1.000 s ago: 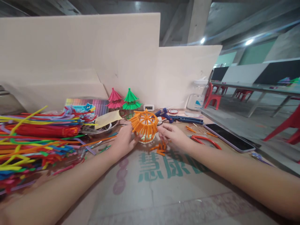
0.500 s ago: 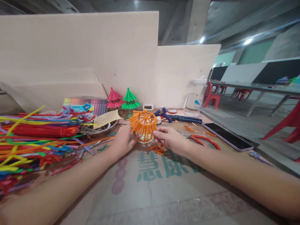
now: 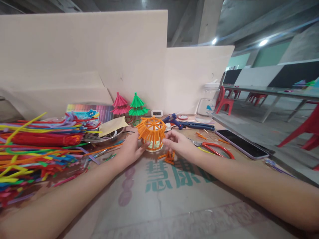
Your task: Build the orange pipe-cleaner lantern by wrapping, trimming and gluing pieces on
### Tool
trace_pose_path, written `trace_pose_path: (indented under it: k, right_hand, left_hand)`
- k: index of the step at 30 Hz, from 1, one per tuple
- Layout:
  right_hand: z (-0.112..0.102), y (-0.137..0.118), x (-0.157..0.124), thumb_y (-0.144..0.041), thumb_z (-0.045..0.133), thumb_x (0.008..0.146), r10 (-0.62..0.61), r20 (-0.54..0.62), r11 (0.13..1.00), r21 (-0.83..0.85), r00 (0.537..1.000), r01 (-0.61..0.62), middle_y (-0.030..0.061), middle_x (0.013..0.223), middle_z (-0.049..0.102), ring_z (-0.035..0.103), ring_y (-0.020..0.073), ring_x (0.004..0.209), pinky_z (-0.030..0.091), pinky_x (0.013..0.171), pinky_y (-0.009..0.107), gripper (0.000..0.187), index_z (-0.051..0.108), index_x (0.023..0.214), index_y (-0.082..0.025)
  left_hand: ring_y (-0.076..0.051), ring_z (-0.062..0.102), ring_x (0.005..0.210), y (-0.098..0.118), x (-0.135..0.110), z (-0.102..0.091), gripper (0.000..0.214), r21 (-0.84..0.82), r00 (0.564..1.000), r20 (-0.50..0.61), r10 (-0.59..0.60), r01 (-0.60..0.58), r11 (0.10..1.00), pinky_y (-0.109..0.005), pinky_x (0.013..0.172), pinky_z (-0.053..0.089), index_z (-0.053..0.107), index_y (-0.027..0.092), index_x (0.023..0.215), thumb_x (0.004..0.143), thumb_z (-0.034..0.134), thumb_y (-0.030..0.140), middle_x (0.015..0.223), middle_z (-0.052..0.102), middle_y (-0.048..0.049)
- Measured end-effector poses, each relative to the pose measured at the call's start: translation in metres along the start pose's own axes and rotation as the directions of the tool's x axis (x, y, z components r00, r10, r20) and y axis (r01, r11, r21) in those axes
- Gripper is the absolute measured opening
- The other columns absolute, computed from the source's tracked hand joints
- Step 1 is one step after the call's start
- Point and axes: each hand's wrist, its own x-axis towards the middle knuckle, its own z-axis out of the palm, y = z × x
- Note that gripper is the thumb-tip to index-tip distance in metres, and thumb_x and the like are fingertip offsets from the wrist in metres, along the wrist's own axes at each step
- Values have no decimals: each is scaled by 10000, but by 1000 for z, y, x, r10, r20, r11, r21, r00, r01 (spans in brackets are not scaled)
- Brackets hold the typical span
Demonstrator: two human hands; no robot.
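A small pavilion model [image 3: 152, 131] of orange pipe-cleaner pieces stands on a pale round base on the table. Its sloping roof has an open spoked top. My left hand [image 3: 131, 147] is closed on its left side, the thumb near the base. My right hand [image 3: 177, 143] is at the right edge of the roof, fingers bent and thumb close to the forefinger; whatever is between the tips is too small to make out. Short orange pipe-cleaner pieces [image 3: 169, 158] lie just below this hand.
Bundled coloured pipe cleaners [image 3: 42, 146] cover the left side. Behind stand a pink model [image 3: 120, 104], a green model [image 3: 136, 104] and a glue gun [image 3: 173, 121]. To the right are red-handled pliers [image 3: 219, 149], a phone [image 3: 241, 144] and a clear bottle [image 3: 206, 103].
My right hand's fingers have drawn slightly away from the roof edge, uncovering more of the loose orange pieces. My left hand stays at the pavilion model.
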Motion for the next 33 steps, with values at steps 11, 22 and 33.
trace_pose_path:
  k: [11, 22, 33]
  right_hand:
    - [-18, -27, -1, -344, 626, 895, -653, 349, 199, -777, 672, 597, 132, 1092, 620, 590, 258, 993, 508, 837, 406, 388, 545, 1233, -169]
    - [-15, -20, 1, -270, 577, 921, -691, 354, 123, -802, 631, 585, 138, 1079, 649, 603, 259, 981, 517, 830, 406, 253, 595, 1131, -129]
    - [-15, -20, 1, -285, 589, 913, -650, 327, 185, -808, 686, 560, 132, 1091, 649, 597, 263, 1011, 501, 859, 420, 268, 576, 1148, -159]
  left_hand:
    - [-307, 495, 1290, -2, -2, 0, 551, -44, 997, 61, 40, -37, 998, -447, 1084, 390, 439, 135, 1358, 927, 495, 473, 1374, 543, -157]
    - [-286, 486, 1304, 1, -1, -2, 504, -26, 993, 48, 107, -106, 994, -419, 1096, 384, 446, 146, 1356, 941, 498, 429, 1397, 530, -141]
    - [-296, 460, 1330, 2, -1, -2, 522, -58, 994, 72, 80, -76, 995, -432, 1119, 359, 447, 163, 1362, 932, 501, 453, 1420, 512, -132]
